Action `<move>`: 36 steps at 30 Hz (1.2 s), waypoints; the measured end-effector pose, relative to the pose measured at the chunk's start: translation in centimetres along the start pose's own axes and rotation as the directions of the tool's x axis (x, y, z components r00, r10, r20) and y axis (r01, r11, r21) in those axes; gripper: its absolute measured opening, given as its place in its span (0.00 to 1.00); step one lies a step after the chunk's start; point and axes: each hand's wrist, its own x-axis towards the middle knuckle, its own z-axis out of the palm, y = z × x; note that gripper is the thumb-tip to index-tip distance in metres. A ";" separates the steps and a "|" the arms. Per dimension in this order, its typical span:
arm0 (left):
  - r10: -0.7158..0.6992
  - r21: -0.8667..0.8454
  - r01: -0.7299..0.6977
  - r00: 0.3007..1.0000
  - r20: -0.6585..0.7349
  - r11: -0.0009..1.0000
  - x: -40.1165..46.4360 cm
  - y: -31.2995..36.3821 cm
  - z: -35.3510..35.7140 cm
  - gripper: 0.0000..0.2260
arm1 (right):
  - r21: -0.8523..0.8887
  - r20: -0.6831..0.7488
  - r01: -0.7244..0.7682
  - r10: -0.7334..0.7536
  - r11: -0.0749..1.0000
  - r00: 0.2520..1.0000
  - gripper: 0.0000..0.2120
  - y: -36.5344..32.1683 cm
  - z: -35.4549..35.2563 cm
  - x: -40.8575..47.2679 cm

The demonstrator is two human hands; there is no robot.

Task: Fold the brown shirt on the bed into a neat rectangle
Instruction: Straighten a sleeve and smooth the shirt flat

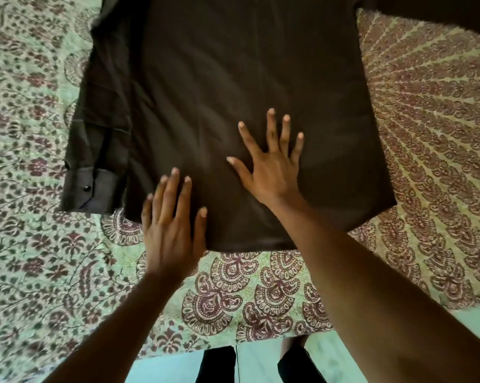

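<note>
Home bedroom, paisley-print bedspread (pixel 261 294) covering bed

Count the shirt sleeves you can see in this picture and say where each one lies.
2. One sleeve lies folded down the left edge of the brown shirt, its buttoned cuff nearest the person. The other sleeve stretches out at top right, partly out of frame.

- Dark brown cloth shirt (pixel 233 92): collar end cut off by top edge; right sleeve runs out at top-right corner.
- Shirt's underside & front: hidden, face-down on bed.
- Folded left sleeve cuff (pixel 90 189) w/ dark button: inner part tucked under shirt body, not visible.
- Green paisley-print bedspread (pixel 261 294): hidden beneath shirt; left portion blurred.
- Both forearms: cut off at bottom edge.
- Dark shapes at bottom centre: too cropped to identify.
</note>
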 end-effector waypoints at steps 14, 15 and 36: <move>0.071 0.161 -0.089 0.991 0.116 0.983 0.9 -9.3 -1.5 0.31 | -0.025 0.028 0.400 -0.399 0.916 0.916 0.36 -3.6 -1.8 -5.7; 0.067 0.150 -0.083 0.992 0.111 0.985 0.5 -9.5 -1.5 0.31 | -0.031 -0.003 0.327 -0.327 0.945 0.945 0.36 -4.2 -1.9 -3.6; 0.244 0.063 -0.264 0.943 0.228 0.962 8.7 -14.9 -4.1 0.27 | -0.017 0.077 0.096 -0.094 0.995 0.993 0.37 -10.8 -0.7 -0.5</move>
